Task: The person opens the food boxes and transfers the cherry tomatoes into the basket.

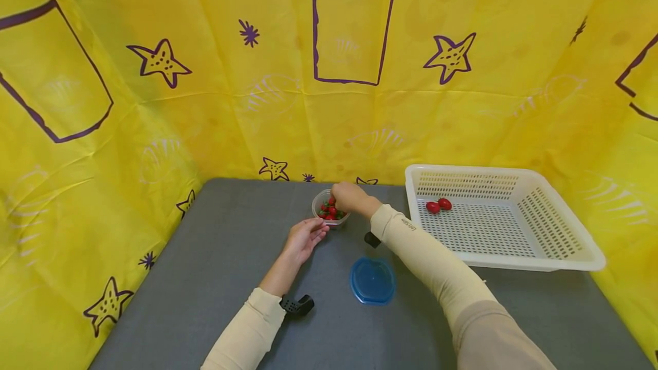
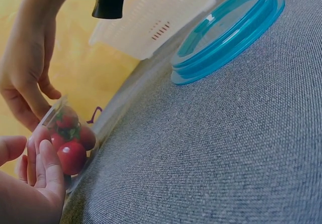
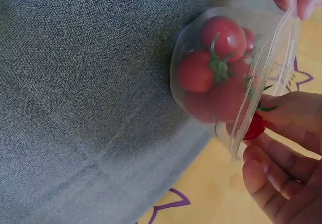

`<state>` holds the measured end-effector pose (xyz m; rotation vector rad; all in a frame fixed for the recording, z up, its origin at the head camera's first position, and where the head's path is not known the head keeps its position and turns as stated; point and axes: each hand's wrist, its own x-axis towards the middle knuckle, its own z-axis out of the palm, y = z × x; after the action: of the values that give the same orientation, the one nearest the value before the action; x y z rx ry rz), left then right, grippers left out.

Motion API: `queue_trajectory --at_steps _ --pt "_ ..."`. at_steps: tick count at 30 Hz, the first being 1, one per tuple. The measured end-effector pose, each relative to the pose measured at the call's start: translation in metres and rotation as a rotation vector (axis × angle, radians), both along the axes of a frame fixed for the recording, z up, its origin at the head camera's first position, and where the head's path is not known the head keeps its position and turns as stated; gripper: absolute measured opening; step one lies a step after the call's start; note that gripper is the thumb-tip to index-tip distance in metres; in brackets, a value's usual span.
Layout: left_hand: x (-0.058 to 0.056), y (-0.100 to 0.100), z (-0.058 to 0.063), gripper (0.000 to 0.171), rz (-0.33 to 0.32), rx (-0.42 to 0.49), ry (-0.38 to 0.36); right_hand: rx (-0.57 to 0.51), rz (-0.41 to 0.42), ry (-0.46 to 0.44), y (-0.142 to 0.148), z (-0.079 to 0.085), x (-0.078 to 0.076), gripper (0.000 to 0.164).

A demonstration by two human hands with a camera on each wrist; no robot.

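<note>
A clear round plastic container (image 1: 315,208) stands near the back of the grey table, filled with several red cherry tomatoes (image 3: 224,38) with green stems. At its near rim, my left hand (image 1: 305,237) holds the edge between thumb and fingertips. From the right, my right hand (image 1: 352,198) reaches over the opening. In the right wrist view its fingers pinch one cherry tomato (image 3: 255,128) at the mouth of the container, partly hidden by the rim. A blue lid (image 1: 372,282) lies on the table in front of the container.
To the right stands a white perforated basket (image 1: 519,261), with two cherry tomatoes (image 1: 438,205) at its left side. A yellow patterned cloth (image 1: 349,124) hangs behind and beside the grey table (image 1: 205,278).
</note>
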<state>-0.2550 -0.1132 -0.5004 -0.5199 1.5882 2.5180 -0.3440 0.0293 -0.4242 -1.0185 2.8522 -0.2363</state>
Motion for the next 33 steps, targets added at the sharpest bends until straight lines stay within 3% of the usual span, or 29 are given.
queue_trajectory --at_steps 6,13,16,24,33 --pt "-0.001 0.0 -0.002 0.01 0.0 -0.003 0.009 -0.024 0.017 -0.003 0.002 0.003 0.0 0.01" --pt "-0.001 0.001 0.0 0.008 0.01 -0.01 -0.009 -0.082 0.035 -0.061 0.006 0.005 -0.003 0.032" --pt "-0.001 0.001 0.001 0.007 0.015 -0.014 -0.016 -0.102 0.042 -0.083 0.008 0.008 -0.003 0.03" --pt "-0.001 0.001 0.0 0.007 0.01 -0.018 -0.006 -0.154 0.039 -0.158 0.016 0.013 -0.007 0.005" --pt "-0.001 0.001 -0.001 0.006 0.006 0.011 0.001 -0.247 0.001 -0.251 0.038 0.025 -0.017 0.02"
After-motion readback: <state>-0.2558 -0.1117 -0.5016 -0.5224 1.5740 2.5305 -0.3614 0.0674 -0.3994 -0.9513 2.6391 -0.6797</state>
